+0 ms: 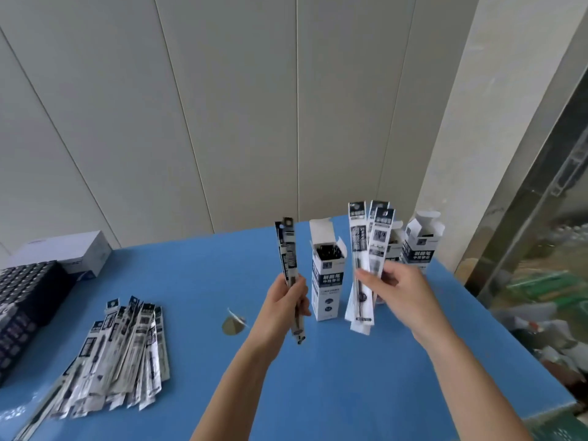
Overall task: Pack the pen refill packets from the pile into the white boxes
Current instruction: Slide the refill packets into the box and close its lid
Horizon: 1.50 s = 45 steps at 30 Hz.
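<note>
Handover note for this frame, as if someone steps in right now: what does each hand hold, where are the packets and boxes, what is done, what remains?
Left hand: grips a thin bunch of packets, upright above the blue table.
Right hand: pinches a fanned bunch of packets.
Pile: lies on the table, far left.
Centre box: stands open between the hands, dark contents inside.
Right box: open, behind the right hand.
Done: centre box looks at least partly filled.
Left: box both held bunches, then the pile.

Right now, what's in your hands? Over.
Left hand grips slim refill packet bundle. Right hand grips fanned refill packets. Open white box between them, unblocked.
</note>
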Available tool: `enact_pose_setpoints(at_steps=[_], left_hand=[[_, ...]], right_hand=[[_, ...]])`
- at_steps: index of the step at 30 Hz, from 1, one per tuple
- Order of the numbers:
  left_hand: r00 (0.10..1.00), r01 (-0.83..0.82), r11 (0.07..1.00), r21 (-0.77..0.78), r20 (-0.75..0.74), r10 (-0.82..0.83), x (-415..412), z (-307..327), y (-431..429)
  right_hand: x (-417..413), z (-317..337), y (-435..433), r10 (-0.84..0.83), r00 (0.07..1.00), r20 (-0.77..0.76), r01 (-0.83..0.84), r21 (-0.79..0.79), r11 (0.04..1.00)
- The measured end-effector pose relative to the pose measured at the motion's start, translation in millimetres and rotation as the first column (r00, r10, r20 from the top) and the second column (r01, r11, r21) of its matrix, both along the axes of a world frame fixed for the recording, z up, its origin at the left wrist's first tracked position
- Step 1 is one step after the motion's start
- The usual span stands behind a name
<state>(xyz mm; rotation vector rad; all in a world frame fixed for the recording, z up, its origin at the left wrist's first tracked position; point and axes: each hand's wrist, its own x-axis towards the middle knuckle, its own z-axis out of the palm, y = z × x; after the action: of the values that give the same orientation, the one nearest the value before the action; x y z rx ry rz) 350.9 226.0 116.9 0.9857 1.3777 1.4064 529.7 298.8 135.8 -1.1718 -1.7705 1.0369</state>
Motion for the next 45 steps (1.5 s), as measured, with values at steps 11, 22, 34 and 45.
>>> enact_pose_setpoints(at_steps=[11,22,34,45], left_hand=[[0.970,-0.184,0.983,0.029,-0.158,0.186,-2.2,10.8,64.0],[0.966,-0.230,0.971,-0.061,-0.138,0.220,9.3,3.1,85.6],[0.986,-0.154,0.988,0.018,-0.069,0.155,14.7,-3.9,71.4],[0.986,-0.145,0.989,0.018,-0.078,0.146,17.9,-1.7,70.0]], right_hand=[[-30.6,41.7,61.9,-0.012,1.000,-0.004,0.012,0.270,0.963],[-43.8,38.2,87.9,0.068,0.998,0.015,-0.068,0.413,0.908],[-41.3,26.5,93.6,0.200,0.977,0.076,-0.212,0.458,0.863],[-46.4,25.7,100.6,0.239,0.950,0.199,-0.308,0.490,0.816]])
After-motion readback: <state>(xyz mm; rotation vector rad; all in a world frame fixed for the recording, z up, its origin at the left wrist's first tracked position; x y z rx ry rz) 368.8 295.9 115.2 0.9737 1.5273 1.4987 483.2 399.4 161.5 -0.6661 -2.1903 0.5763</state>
